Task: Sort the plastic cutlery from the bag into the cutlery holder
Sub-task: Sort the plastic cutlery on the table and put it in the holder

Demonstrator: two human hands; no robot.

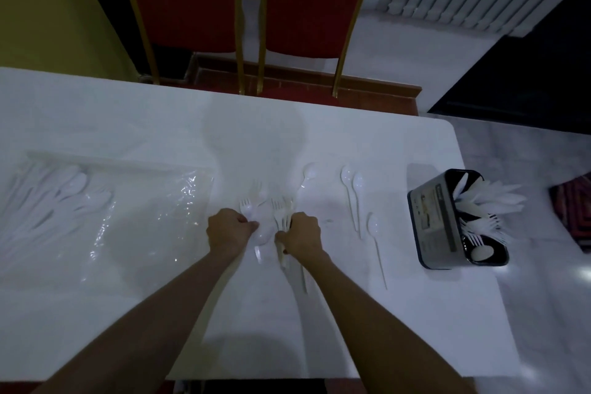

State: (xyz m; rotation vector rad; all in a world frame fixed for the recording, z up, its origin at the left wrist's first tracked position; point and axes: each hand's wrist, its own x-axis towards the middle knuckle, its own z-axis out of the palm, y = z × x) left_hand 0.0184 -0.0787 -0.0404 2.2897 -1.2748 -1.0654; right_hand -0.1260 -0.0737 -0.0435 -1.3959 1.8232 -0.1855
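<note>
Worktop (128,112): white, its far edge running straight across, with a rounded corner at the far right. Two red chairs (185,3) stand tucked against the far edge.

Far left: a clear plastic bag (153,217) lies flat and runs out of view at the left. White cutlery (57,198) is bunched in its left half, mostly spoon bowls as far as I can tell. The right half of the bag is crinkled film.

Centre: a broad bare stretch of worktop lies between the hands and the far edge, and another runs on the near side under both forearms.
- Left hand (228,229): knuckles up, grip clamped on a fork (246,206), tines pointing away.
- A spoon (263,235) lies between the two hands.
- Right hand (302,233): grip curled round a bundle of forks (281,214). Tines fan out beyond the fingers and handles trail back past the wrist.

Right of the hands: four loose spoons (351,182) lie on the worktop — one alone, then a touching pair, then one nearer, all bowls away.

A bare strip separates them from the cutlery holder (438,221). This dark, labelled box stands near the right edge.
- Far compartment: a white fan of cutlery, type unclear.
- Middle compartment: forks, tines up.
- Near compartment: a spoon bowl shows.
</note>
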